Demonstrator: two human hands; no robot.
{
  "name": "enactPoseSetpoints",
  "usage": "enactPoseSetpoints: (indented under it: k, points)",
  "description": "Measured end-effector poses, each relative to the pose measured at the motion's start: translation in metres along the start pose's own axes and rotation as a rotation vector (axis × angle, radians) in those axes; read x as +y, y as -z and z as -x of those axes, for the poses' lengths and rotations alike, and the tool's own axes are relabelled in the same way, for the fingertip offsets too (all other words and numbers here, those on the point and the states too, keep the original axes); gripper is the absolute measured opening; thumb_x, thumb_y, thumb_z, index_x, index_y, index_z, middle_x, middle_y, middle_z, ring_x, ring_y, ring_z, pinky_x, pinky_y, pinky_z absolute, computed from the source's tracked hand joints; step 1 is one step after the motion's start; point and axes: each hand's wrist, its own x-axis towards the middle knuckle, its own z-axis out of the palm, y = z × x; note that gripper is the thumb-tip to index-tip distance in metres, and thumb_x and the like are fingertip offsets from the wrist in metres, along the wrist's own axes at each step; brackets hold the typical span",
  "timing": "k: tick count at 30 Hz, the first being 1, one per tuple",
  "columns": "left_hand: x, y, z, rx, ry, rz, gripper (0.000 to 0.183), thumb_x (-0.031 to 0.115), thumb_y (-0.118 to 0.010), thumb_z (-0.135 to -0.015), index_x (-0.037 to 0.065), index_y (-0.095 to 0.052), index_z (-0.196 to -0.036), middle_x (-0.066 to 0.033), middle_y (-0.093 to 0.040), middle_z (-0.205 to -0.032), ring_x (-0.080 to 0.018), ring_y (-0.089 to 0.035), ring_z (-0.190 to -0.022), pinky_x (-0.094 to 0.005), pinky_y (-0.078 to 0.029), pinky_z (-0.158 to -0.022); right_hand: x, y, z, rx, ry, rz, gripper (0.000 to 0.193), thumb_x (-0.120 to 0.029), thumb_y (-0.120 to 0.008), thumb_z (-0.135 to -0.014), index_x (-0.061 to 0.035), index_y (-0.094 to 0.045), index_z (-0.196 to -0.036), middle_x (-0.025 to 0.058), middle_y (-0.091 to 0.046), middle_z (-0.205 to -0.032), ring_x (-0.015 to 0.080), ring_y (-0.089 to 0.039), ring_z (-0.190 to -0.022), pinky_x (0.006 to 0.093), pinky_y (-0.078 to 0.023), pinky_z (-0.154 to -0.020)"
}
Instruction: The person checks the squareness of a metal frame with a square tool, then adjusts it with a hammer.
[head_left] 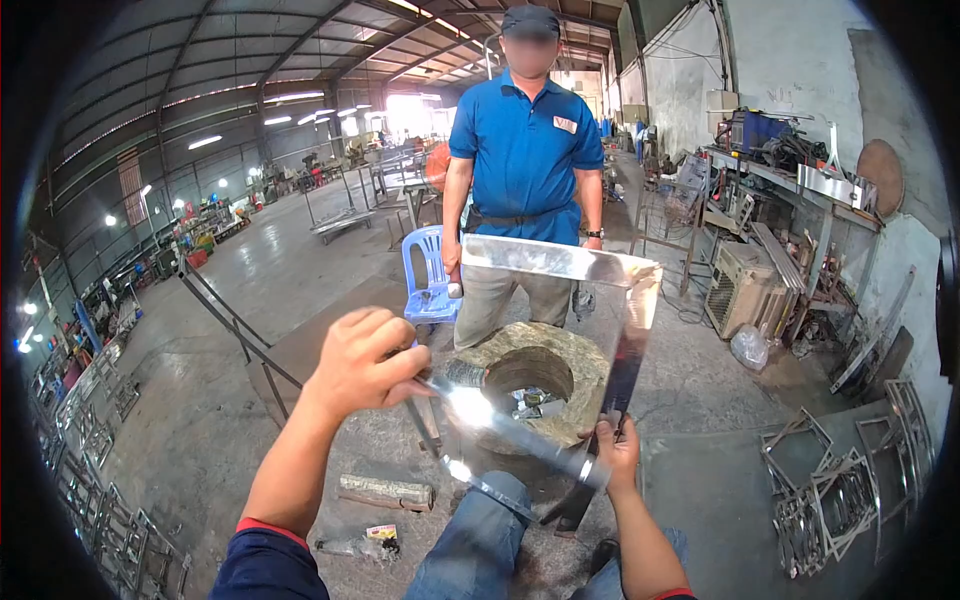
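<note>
The person's right hand (618,455) wraps its fingers around one side of a shiny metal frame (634,310), raised in front of a hollow round block (585,375). The left hand (365,362) is curled tight, gripping the end of a shiny bar (510,427); motion blur hides whether that bar joins the frame. A co-worker (525,150) stands beyond the block.

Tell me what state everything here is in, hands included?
Left hand: closed on a blurred shiny bar
Right hand: closed on the metal frame
Metal frame: held, shiny
Round block: hollow, scraps inside
Blue chair: upright, unoccupied
Co-worker: standing
Ceiling light: lit
</note>
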Motion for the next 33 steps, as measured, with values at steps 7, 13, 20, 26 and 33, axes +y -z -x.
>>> enactPoseSetpoints:
  k: [7, 13, 20, 26, 33]
  points:
    - [0.006, -0.027, 0.025, 0.115, 0.506, 0.305, 0.027, 0.019, -0.084, -0.071, 0.003, -0.068, -0.085, -0.0083, -0.062, -0.072, -0.0218, -0.062, -0.063, -0.0301, -0.047, -0.055, -0.013, 0.006, 0.0, -0.053, 0.017, -0.082, 0.03, -0.034, -0.065, -0.097, -0.0078, -0.051, -0.099, 0.0009, -0.057, -0.074, 0.009, -0.053, -0.062, 0.025, -0.045, -0.061]
    - [-0.003, -0.056, 0.054, 0.41, 0.866, 0.815, 0.013, 0.002, -0.078, -0.078, 0.002, -0.066, -0.084, -0.0051, -0.064, -0.075, -0.01, -0.055, -0.055, -0.0226, -0.043, -0.048, -0.008, -0.002, 0.0, -0.091, 0.189, 0.006, 0.037, -0.039, -0.068, -0.095, -0.0083, -0.047, -0.093, -0.0025, -0.044, -0.063, 0.0083, -0.049, -0.056, 0.0307, -0.052, -0.067]
    - [0.007, -0.065, 0.054, 0.531, 1.242, 1.396, 0.045, 0.004, -0.083, -0.074, 0.003, -0.059, -0.112, -0.0008, -0.061, -0.089, -0.0042, -0.05, -0.055, -0.0179, -0.036, -0.043, -0.003, -0.005, 0.005, -0.136, 0.046, 0.075, 0.039, -0.033, -0.075, -0.091, -0.0006, -0.06, -0.106, 0.008, -0.073, -0.096, 0.0107, -0.064, -0.086, 0.0266, -0.049, -0.08]
    - [0.007, -0.069, 0.046, 0.57, 1.309, 1.342, 0.046, 0.017, -0.085, -0.076, 0.004, -0.061, -0.112, 0.0003, -0.061, -0.087, -0.003, -0.046, -0.052, -0.0176, -0.034, -0.042, 0.008, -0.013, 0.009, -0.134, 0.059, 0.098, 0.042, -0.034, -0.082, -0.084, 0.0, -0.064, -0.101, 0.0047, -0.072, -0.089, 0.0093, -0.063, -0.082, 0.0256, -0.05, -0.076]
    - [-0.008, -0.083, 0.069, 0.487, 1.325, 1.392, 0.043, 0.031, -0.084, -0.079, 0.003, -0.062, -0.103, 0.0026, -0.055, -0.073, -0.0032, -0.04, -0.046, -0.0186, -0.03, -0.043, 0.012, -0.011, 0.011, -0.197, -0.006, 0.168, 0.04, -0.032, -0.081, -0.084, 0.0002, -0.063, -0.101, 0.0068, -0.073, -0.09, 0.0114, -0.067, -0.082, 0.0277, -0.053, -0.076]
